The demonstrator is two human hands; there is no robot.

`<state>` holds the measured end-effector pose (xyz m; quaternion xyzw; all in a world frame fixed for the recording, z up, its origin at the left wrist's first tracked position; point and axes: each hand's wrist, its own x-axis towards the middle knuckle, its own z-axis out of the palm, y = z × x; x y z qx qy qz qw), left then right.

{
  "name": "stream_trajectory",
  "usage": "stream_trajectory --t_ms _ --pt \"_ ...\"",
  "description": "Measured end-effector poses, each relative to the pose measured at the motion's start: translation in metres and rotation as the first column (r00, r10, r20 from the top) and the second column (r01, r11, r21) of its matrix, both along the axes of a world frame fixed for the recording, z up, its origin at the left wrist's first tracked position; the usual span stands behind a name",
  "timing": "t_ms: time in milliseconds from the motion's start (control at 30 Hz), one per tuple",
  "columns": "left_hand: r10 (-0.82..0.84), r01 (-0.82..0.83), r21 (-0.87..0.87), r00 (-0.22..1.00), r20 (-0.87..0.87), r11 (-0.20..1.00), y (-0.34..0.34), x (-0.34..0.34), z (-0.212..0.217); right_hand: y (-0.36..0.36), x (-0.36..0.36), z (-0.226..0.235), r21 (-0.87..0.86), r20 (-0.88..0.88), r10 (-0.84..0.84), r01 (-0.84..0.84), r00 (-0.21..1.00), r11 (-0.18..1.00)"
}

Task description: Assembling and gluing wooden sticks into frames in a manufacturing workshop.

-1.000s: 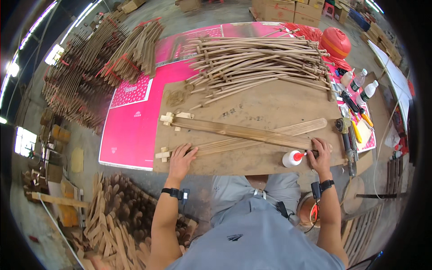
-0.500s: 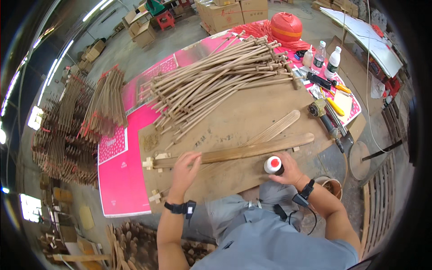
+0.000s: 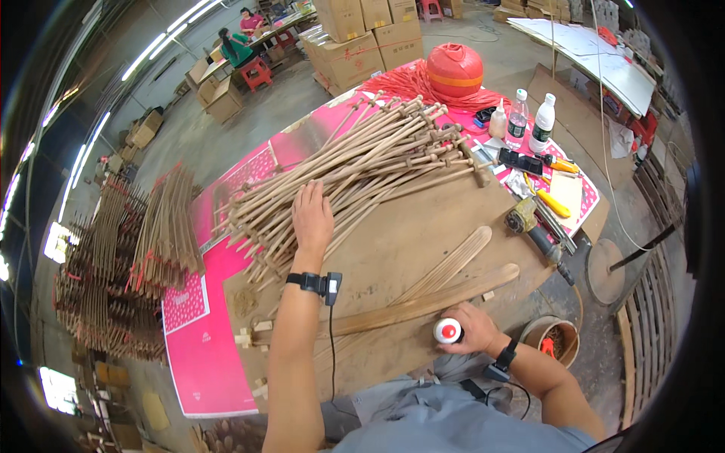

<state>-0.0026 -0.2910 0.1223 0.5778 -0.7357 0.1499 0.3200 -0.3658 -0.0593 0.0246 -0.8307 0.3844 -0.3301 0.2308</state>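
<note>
My left hand point(image 3: 311, 215) rests on the near side of a large heap of thin wooden rods point(image 3: 362, 162), its fingers stretched out over them. Many of the rods have knobbed ends. My right hand point(image 3: 474, 326) is wrapped round a white bottle with a red cap point(image 3: 448, 331), seen from above near the table's front edge. Just beyond the bottle, a long, slightly curved wooden slat point(image 3: 408, 304) lies across the brown board point(image 3: 423, 219). A shorter grooved slat point(image 3: 453, 259) lies at an angle behind it. Small pale wooden blocks point(image 3: 243, 337) sit by the long slat's left end.
A nail gun-like air tool point(image 3: 532, 230), yellow-handled tools point(image 3: 553, 204) and bottles point(image 3: 518, 118) occupy the table's right side. Behind them is a red ball of twine point(image 3: 455, 69). A bucket point(image 3: 549, 337) stands at lower right. Bundled rods point(image 3: 170, 230) stand at left; two people sit far back.
My left hand has moved from beside the long slat's left end up and away onto the rod heap. The right hand still holds the bottle. The view has shifted.
</note>
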Motion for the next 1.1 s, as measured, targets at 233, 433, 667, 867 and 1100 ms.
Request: stream_trajectory --t_ms 233,433,667,867,1100 --pt "0.084 -0.09 0.036 0.986 0.141 0.995 -0.035 0.006 0.002 0.001 0.001 0.003 0.033 -0.001 -0.003 0.003 1.0 0.999" --pt "-0.025 0.027 -0.013 0.989 0.144 1.0 -0.02 0.005 0.013 -0.001 0.0 0.001 0.015 0.007 -0.006 0.006 1.0 1.0" --pt "-0.256 0.23 0.136 0.943 0.214 0.964 -0.002 0.012 0.019 0.0 0.0 0.004 0.021 0.001 -0.02 0.02 1.0 1.0" --pt "-0.339 0.296 0.234 0.925 0.173 0.926 0.006 -0.001 0.021 -0.001 0.002 0.002 0.001 0.018 -0.016 0.016 1.0 1.0" --pt "-0.294 0.271 0.119 0.918 0.267 0.955 0.019 -0.002 0.022 0.003 0.003 -0.001 -0.007 0.009 -0.031 0.031 0.999 0.999"
